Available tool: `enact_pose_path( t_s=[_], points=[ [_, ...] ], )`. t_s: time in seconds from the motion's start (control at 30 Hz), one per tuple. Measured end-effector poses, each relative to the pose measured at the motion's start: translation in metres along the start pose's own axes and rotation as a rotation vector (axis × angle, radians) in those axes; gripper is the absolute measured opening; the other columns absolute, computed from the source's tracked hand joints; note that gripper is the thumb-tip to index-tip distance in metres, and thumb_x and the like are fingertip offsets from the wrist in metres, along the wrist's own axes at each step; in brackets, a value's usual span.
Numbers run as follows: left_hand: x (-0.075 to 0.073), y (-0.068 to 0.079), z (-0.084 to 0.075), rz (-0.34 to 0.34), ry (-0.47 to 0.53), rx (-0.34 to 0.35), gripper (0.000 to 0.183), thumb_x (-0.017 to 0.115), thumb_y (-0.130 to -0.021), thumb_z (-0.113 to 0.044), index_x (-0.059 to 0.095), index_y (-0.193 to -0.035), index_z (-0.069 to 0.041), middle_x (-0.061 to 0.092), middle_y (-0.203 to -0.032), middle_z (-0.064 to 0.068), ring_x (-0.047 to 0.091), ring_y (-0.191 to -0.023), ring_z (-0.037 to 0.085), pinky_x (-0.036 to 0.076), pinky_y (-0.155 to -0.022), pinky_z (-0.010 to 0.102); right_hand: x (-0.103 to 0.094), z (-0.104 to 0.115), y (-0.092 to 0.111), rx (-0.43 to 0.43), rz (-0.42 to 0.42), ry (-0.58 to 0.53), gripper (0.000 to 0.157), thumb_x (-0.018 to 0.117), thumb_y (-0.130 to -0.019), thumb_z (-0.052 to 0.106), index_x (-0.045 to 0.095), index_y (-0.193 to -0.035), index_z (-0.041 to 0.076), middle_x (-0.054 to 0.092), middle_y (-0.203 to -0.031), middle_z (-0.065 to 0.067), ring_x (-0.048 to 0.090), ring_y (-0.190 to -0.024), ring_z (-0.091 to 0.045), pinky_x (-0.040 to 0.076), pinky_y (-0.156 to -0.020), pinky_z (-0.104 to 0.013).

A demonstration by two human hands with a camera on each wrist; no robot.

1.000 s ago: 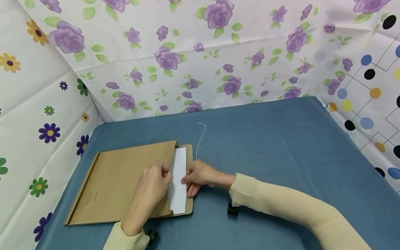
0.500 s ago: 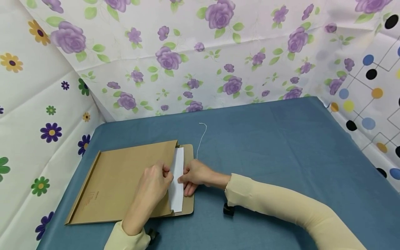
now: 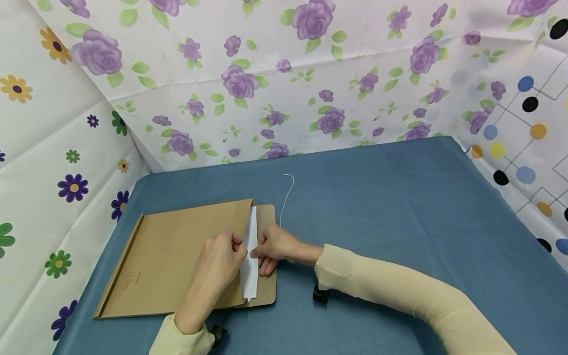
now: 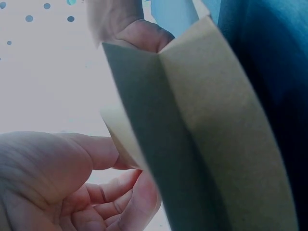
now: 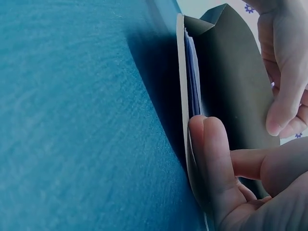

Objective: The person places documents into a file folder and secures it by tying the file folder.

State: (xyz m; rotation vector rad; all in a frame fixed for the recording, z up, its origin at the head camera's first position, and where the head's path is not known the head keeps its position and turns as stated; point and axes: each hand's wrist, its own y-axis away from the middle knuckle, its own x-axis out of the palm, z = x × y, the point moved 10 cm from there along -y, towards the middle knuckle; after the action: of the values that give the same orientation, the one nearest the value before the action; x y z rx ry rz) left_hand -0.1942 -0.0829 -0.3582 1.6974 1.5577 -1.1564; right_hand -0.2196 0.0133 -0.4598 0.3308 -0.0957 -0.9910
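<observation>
A brown kraft document envelope [image 3: 177, 236] lies flat on the table, its mouth and rounded flap [image 3: 266, 291] to the right. White papers [image 3: 250, 281] sit mostly inside, a narrow strip showing at the mouth. My left hand [image 3: 217, 264] pinches the envelope's upper edge and holds it raised; the lifted edge and folded gusset [image 4: 139, 82] show in the left wrist view. My right hand [image 3: 280, 244] holds the papers' outer edge, thumb on top and other fingers over the flap. In the right wrist view, fingers [image 5: 215, 139] reach the end of the papers [image 5: 193, 72].
A thin white string [image 3: 286, 197] runs from the flap side onto the blue tablecloth [image 3: 377, 212]. Flower-printed cloth [image 3: 248, 84] walls in the back and left; dotted cloth [image 3: 532, 148] stands at the right. A black wrist camera [image 3: 320, 296] sits under the right sleeve.
My right hand has moved slightly left with the papers, which have slid further into the envelope, so the visible white strip is narrower. The left hand keeps its hold on the edge.
</observation>
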Motion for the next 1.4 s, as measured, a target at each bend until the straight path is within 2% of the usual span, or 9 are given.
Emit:
enact_pose_path(
  t_s=[0.43, 0.83, 1.4],
  points=[
    [0.001, 0.001, 0.001, 0.016, 0.020, -0.010, 0.005, 0.065, -0.085, 0.002, 0.064, -0.087, -0.002, 0.060, -0.073, 0.005, 0.052, -0.056, 0.014, 0.043, -0.049, 0.029, 0.006, 0.001, -0.001, -0.006, 0.011, -0.019, 0.024, 0.067, -0.097, 0.000, 0.066, -0.078, -0.014, 0.068, -0.067, -0.024, 0.065, -0.045, -0.018, 0.056, -0.048, -0.032],
    [0.001, 0.000, 0.003, 0.016, 0.029, -0.032, 0.006, 0.068, -0.084, 0.001, 0.064, -0.088, 0.000, 0.062, -0.075, 0.006, 0.054, -0.058, 0.015, 0.045, -0.050, 0.029, 0.004, -0.003, -0.006, 0.049, -0.015, 0.011, 0.030, 0.060, -0.102, 0.003, 0.071, -0.078, -0.010, 0.068, -0.064, -0.020, 0.063, -0.043, -0.018, 0.054, -0.045, -0.030],
    [0.003, 0.000, 0.005, 0.029, 0.032, -0.053, 0.006, 0.067, -0.086, 0.002, 0.063, -0.089, -0.001, 0.061, -0.076, 0.006, 0.055, -0.060, 0.016, 0.045, -0.052, 0.030, 0.001, -0.004, -0.012, 0.065, -0.047, 0.036, 0.031, 0.062, -0.101, 0.007, 0.070, -0.075, -0.009, 0.066, -0.060, -0.017, 0.062, -0.042, -0.018, 0.053, -0.043, -0.030]
  ],
)
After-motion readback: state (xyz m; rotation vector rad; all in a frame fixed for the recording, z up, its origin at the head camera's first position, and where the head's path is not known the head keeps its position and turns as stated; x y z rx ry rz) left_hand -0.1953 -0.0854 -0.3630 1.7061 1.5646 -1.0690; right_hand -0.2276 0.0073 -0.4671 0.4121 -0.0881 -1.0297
